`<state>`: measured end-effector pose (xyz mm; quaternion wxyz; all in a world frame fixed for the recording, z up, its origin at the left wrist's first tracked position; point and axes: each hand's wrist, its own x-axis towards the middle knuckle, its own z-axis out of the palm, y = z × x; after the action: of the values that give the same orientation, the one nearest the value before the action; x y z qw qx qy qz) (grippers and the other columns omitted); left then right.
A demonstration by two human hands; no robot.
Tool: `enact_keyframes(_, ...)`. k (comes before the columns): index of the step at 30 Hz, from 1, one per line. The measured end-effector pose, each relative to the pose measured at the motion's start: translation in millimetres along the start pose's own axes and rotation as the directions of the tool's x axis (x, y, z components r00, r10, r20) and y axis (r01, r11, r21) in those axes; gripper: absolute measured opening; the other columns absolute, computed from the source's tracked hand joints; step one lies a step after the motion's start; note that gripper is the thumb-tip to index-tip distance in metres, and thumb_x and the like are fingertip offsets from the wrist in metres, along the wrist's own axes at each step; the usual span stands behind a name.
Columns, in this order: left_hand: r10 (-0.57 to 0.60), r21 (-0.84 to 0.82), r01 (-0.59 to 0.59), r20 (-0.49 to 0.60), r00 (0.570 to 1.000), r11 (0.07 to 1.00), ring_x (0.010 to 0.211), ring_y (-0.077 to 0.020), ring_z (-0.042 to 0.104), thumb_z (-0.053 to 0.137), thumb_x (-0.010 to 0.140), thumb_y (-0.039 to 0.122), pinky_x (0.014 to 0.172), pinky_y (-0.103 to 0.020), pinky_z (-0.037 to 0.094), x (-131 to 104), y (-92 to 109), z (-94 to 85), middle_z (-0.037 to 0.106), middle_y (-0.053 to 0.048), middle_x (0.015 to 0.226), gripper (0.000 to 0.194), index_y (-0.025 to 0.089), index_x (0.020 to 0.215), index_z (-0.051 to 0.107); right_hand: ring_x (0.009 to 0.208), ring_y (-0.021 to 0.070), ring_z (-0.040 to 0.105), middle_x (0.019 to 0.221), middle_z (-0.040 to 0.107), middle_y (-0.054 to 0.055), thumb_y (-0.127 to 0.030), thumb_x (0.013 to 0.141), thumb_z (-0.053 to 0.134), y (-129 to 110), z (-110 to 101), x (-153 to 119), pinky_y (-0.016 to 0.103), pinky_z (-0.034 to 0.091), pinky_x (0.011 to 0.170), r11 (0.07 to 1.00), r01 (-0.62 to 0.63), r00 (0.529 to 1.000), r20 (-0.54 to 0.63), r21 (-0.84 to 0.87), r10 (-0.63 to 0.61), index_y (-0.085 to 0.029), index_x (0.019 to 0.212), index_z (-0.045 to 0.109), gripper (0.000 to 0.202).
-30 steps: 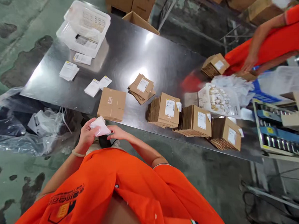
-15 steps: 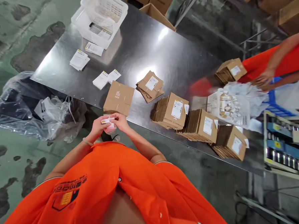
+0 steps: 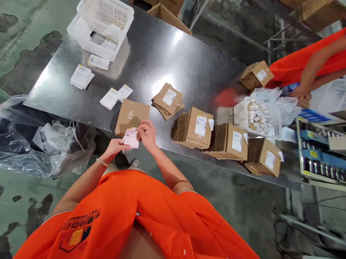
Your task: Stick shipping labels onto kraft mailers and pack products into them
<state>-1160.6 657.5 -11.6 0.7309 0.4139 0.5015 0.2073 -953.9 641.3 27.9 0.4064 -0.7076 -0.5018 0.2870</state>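
The steel worktop [image 3: 163, 64] is the biggest thing in front of you: brushed metal, glossy enough to throw back the ceiling light, and slick. At its far left corner sits a white plastic basket [image 3: 102, 23] with perforated walls. Along the near edge run three fanned stacks of flat cardboard cartons [image 3: 225, 140], corrugated edges showing, each topped by a white label. A smaller loose pile of cartons [image 3: 167, 100] lies towards the middle, and a single flat brown carton [image 3: 131, 115] rests right at the near edge, just beyond your hands. Thin white label cards [image 3: 114, 96] lie scattered left of it.

Your left hand [image 3: 114, 147] and right hand [image 3: 147, 132] meet over that near edge, both pinching a small pale packet [image 3: 131, 138] of thin, slightly glossy film or paper with print on it. The left fingers close on its lower side, the right fingertips on its upper right corner; I cannot tell how firmly.

The packet hangs at the lip of the worktop, partly over open floor. With only fingertips on something that light and smooth, a slip would likely send it down by your shoes or into the crumpled plastic sheeting [image 3: 31, 144] on the left. The flat carton is close enough for a wrist to nudge it, and on this metal it would slide easily. A co-worker's hand [image 3: 300, 92] works at the far right end, well apart from yours.
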Motion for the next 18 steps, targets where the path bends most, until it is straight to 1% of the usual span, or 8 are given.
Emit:
enact_keyframes(2,-0.064,-0.046,0.066,0.04,0.997,0.997,0.095,-0.0418,0.083,0.111,0.038,0.038,0.086,-0.05,0.067,-1,-4,2.4,0.087,-0.017,0.091,0.056,0.014,0.083,0.089,0.125,0.0257,0.064,0.131,0.069,0.013,-0.012,0.091,0.072,2,-6,48,0.041,0.055,0.111,0.998,-0.029,0.998,-0.057,-0.051,0.026,-0.02,0.084,0.071,0.01)
enact_keyframes(5,-0.099,-0.124,0.097,-0.013,0.995,0.988,0.093,-0.044,0.084,0.112,0.037,0.044,0.086,-0.053,0.068,1,-10,10.3,0.087,-0.021,0.093,0.062,0.012,0.083,0.088,0.123,0.0246,0.062,0.123,0.066,0.01,-0.009,0.089,0.072,8,-6,116,0.043,0.049,0.119,0.989,-0.067,0.996,-0.064,-0.13,0.059,-0.018,0.084,0.07,0.011)
enact_keyframes(8,-0.114,-0.113,0.111,-0.02,0.993,0.987,0.09,-0.0405,0.083,0.112,0.039,0.051,0.084,-0.051,0.068,2,-20,8.2,0.086,-0.021,0.092,0.066,0.012,0.085,0.087,0.126,0.0266,0.06,0.126,0.067,0.011,-0.01,0.091,0.073,14,0,148,0.046,0.048,0.121,0.974,-0.091,0.996,-0.012,-0.208,0.09,-0.017,0.09,0.075,0.007)
enact_keyframes(9,-0.12,-0.076,0.118,-0.02,0.993,0.99,0.087,-0.0382,0.082,0.111,0.038,0.053,0.082,-0.048,0.067,1,-26,2.9,0.085,-0.019,0.088,0.066,0.013,0.084,0.086,0.132,0.0284,0.059,0.133,0.068,0.013,-0.01,0.091,0.075,14,2,149,0.049,0.046,0.122,0.964,-0.104,0.994,-0.01,-0.243,0.104,-0.016,0.099,0.078,0.009)
enact_keyframes(11,-0.104,0.043,0.106,-0.045,0.994,0.993,0.079,-0.0331,0.078,0.108,0.039,0.064,0.075,-0.043,0.064,-4,-40,-13.6,0.08,-0.013,0.075,0.065,0.016,0.074,0.082,0.149,0.0339,0.05,0.156,0.061,0.02,-0.013,0.094,0.079,13,9,140,0.057,0.039,0.128,0.938,-0.125,0.992,-0.063,-0.324,0.111,-0.014,0.129,0.078,0.036)
enact_keyframes(14,0.036,0.197,-0.015,-0.102,0.994,0.98,0.072,-0.0284,0.071,0.09,0.057,0.085,0.068,-0.038,0.058,-13,-56,-41.5,0.074,-0.01,0.067,0.068,0.019,0.066,0.077,0.172,0.0391,0.027,0.182,0.037,0.028,-0.021,0.102,0.078,6,29,114,0.063,0.026,0.137,0.904,-0.018,0.993,-0.111,-0.428,-0.033,-0.011,0.167,0.054,0.07)
enact_keyframes(16,0.151,0.254,-0.117,-0.122,0.981,0.96,0.072,-0.0268,0.069,0.077,0.074,0.086,0.068,-0.036,0.055,-15,-54,-52.7,0.075,-0.01,0.071,0.067,0.019,0.071,0.08,0.175,0.0374,0.023,0.184,0.035,0.028,-0.028,0.106,0.075,2,47,100,0.06,0.021,0.141,0.891,0.137,0.99,0.03,-0.433,-0.138,-0.007,0.171,0.05,0.072)
enact_keyframes(18,0.248,0.318,-0.193,-0.142,0.958,0.928,0.071,-0.0249,0.068,0.076,0.083,0.075,0.07,-0.035,0.054,-9,-41,-55.2,0.077,-0.008,0.075,0.057,0.018,0.086,0.085,0.175,0.036,0.027,0.182,0.041,0.028,-0.032,0.107,0.074,3,59,94,0.058,0.018,0.143,0.895,0.223,0.967,0.203,-0.386,-0.154,-0.003,0.168,0.051,0.071)
